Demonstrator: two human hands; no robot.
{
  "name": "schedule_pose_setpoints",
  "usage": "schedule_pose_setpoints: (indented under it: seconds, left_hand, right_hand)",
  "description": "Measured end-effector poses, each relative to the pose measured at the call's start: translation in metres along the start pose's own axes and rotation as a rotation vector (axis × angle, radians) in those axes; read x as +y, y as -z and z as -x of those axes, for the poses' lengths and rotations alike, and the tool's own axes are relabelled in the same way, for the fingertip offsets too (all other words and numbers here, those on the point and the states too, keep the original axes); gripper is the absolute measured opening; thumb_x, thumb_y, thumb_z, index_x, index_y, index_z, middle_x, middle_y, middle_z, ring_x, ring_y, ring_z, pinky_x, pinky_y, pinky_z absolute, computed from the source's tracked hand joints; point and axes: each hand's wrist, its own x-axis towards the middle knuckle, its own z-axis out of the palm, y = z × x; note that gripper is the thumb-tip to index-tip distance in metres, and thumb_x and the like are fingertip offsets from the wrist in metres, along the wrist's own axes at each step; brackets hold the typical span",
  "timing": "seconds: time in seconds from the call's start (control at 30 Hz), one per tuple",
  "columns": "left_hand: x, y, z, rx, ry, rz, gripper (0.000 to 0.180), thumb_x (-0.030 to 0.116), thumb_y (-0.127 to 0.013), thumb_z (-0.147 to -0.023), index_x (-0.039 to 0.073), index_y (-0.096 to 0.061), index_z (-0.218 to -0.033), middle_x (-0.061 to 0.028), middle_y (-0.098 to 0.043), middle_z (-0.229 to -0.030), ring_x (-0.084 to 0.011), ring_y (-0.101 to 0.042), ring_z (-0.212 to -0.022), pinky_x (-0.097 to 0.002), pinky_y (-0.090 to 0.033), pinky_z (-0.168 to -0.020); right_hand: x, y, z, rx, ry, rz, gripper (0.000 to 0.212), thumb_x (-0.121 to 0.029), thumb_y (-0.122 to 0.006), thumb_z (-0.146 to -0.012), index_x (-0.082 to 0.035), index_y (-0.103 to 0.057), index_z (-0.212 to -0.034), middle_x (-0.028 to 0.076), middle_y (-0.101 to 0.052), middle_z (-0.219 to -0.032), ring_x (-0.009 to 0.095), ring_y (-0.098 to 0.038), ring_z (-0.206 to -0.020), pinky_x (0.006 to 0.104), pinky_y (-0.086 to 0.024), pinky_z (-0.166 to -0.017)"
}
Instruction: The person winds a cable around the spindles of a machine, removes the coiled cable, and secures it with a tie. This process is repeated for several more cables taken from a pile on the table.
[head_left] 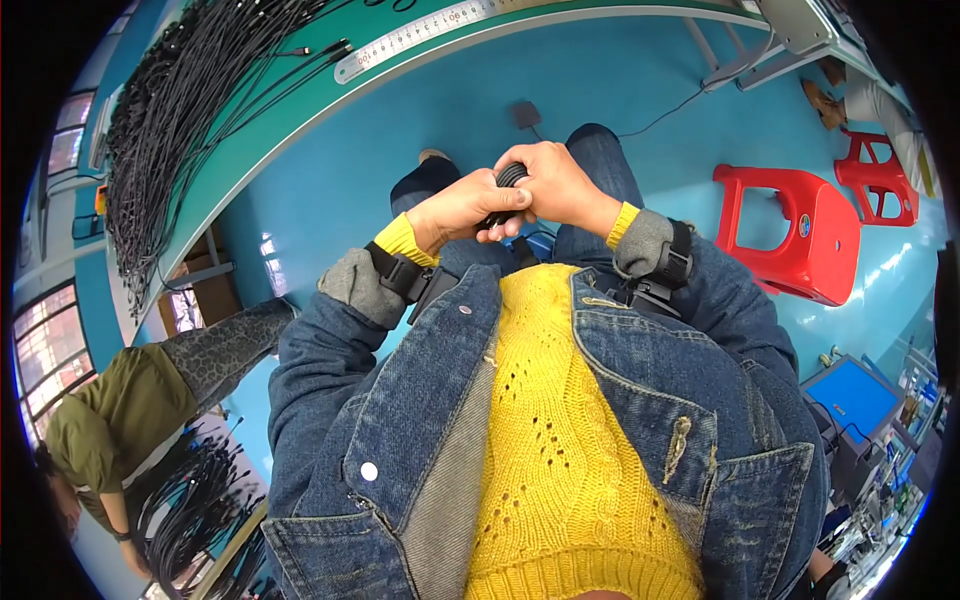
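A coiled black cable [511,176] is bundled between my two hands, held above my lap. My left hand [468,205] is closed round the lower part of the coil, its thumb lying across it. My right hand [556,185] grips the coil's upper right side, with its fingers bent over the top. The fingers partly cover the cable, so its ends cannot be seen. Both hands are apart from the green-topped table [290,95] ahead of me.
A large pile of black cables [185,120] covers the table's left part, beside a metal ruler [400,45]. Red stools [800,225] stand at right. A foot pedal [525,114] rests on the blue floor. Another person [130,400] bends over more cables at lower left.
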Motion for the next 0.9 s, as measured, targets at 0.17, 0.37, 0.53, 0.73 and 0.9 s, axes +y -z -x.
schedule_pose_setpoints:
  seconds: [0.17,0.37,0.53,0.73,0.9]
  left_hand:
    - [-0.004,0.003,0.003,-0.115,0.066,0.294,0.026,0.028,-0.061,-0.084,0.003,-0.056,-0.087,-0.004,-0.058,-0.075,-0.0049,-0.051,-0.057,-0.0183,-0.041,-0.04]
    - [0.007,-0.001,0.002,-0.027,0.084,0.076,0.021,0.022,-0.058,-0.085,0.002,-0.057,-0.08,-0.0022,-0.059,-0.071,-0.0048,-0.052,-0.055,-0.0189,-0.042,-0.041]
    - [0.0,-0.003,-0.002,0.216,-0.006,-0.433,0.017,0.017,-0.057,-0.083,0.002,-0.057,-0.075,-0.0015,-0.059,-0.069,-0.0062,-0.053,-0.055,-0.0209,-0.043,-0.042]
    - [0.002,-0.018,0.005,0.195,-0.004,-0.294,0.014,0.016,-0.057,-0.081,0.004,-0.057,-0.073,0.0008,-0.053,-0.061,-0.0065,-0.047,-0.047,-0.0218,-0.038,-0.039]
    - [-0.002,-0.009,0.014,0.363,-0.136,-0.098,0.014,0.012,-0.057,-0.08,0.007,-0.051,-0.069,0.0021,-0.046,-0.056,-0.0053,-0.041,-0.044,-0.0201,-0.031,-0.039]
  right_hand:
    - [-0.005,0.002,0.0,-0.052,-0.142,0.015,0.018,-0.011,-0.056,-0.068,0.0,-0.063,-0.079,0.02,-0.062,-0.07,0.037,-0.061,-0.069,0.0428,-0.048,-0.063]
    - [0.008,-0.001,-0.003,0.021,0.014,0.176,0.015,-0.01,-0.056,-0.068,-0.001,-0.061,-0.079,0.021,-0.061,-0.068,0.036,-0.061,-0.068,0.0432,-0.048,-0.062]
    - [-0.001,0.001,0.0,0.099,0.105,0.422,0.011,-0.008,-0.057,-0.067,-0.001,-0.054,-0.075,0.02,-0.059,-0.063,0.036,-0.06,-0.063,0.0435,-0.048,-0.057]
    - [-0.001,0.005,-0.002,0.138,0.284,0.463,0.015,-0.01,-0.059,-0.067,-0.003,-0.049,-0.074,0.018,-0.057,-0.059,0.036,-0.059,-0.057,0.0429,-0.046,-0.05]
    - [-0.032,0.02,-0.032,-0.076,0.308,0.5,0.022,-0.013,-0.059,-0.068,-0.002,-0.053,-0.086,0.019,-0.06,-0.071,0.034,-0.06,-0.067,0.0432,-0.047,-0.058]
